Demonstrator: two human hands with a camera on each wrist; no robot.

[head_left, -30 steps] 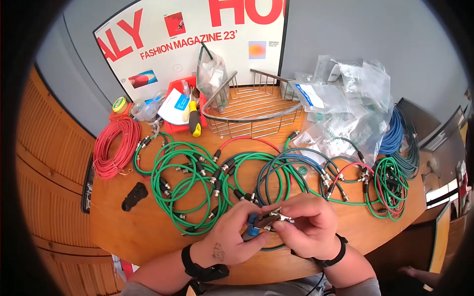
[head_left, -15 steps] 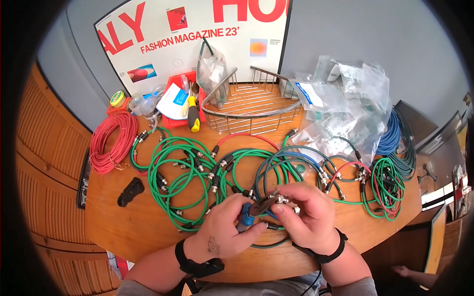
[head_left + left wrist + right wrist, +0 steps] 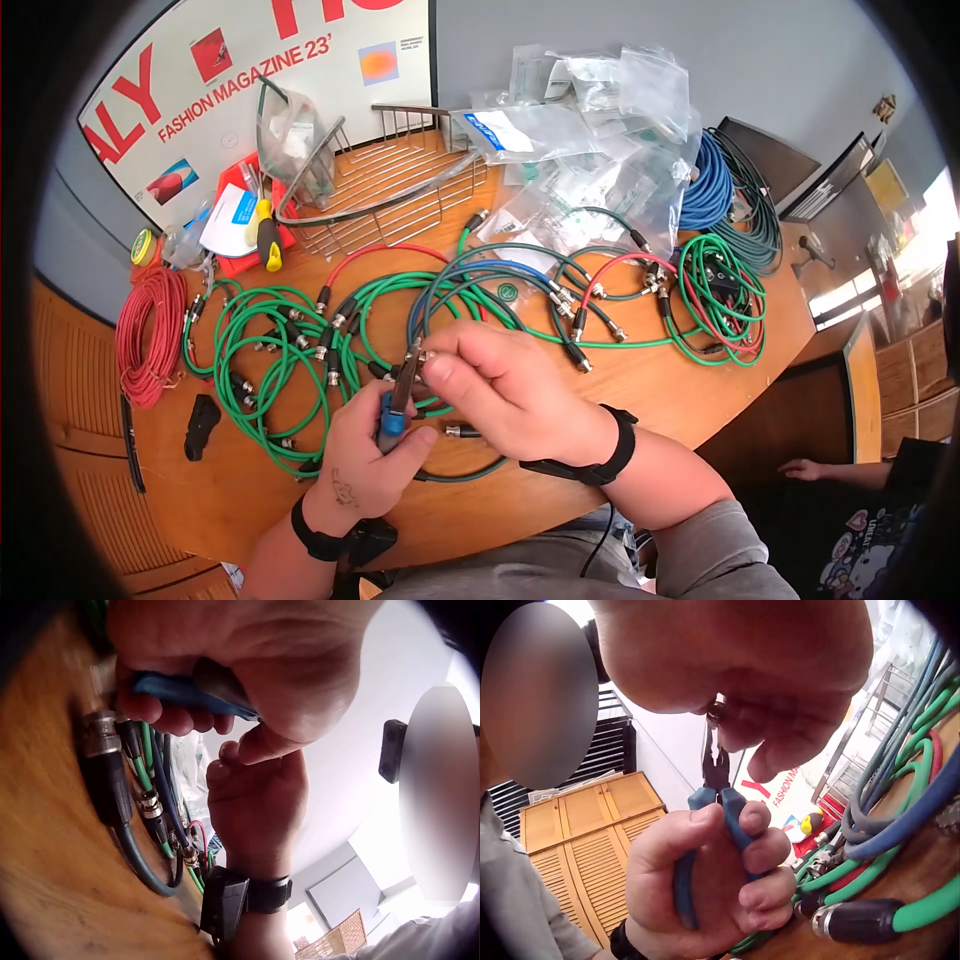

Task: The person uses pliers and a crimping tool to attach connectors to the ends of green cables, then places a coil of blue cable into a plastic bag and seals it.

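My left hand (image 3: 365, 455) grips a pair of long-nosed pliers (image 3: 718, 769) by their blue handles, with the fingers wrapped round them. The plier nose points away from me, nearly upright in the head view. At its tip is a small shiny metal piece (image 3: 716, 711), perhaps a cable connector, mostly hidden by fingers. My right hand (image 3: 510, 390) pinches this piece between thumb and fingertips. Below both hands, green cables (image 3: 270, 370) with black-and-silver BNC plugs lie coiled. A dark cable's plug (image 3: 105, 765) rests on the table close to my left hand.
A wire basket (image 3: 385, 210) and a heap of clear plastic bags (image 3: 600, 190) stand behind the cables. Red cable (image 3: 150, 335) lies coiled at left, blue cable (image 3: 706, 180) at right. A yellow-black screwdriver (image 3: 268, 240) leans on a red bin. Another person's arm (image 3: 830, 472) shows at right.
The head view has turned right, so the scene shifts left. The pliers have swung from slanting right to nearly upright, and the right hand still pinches the metal piece at their tip.
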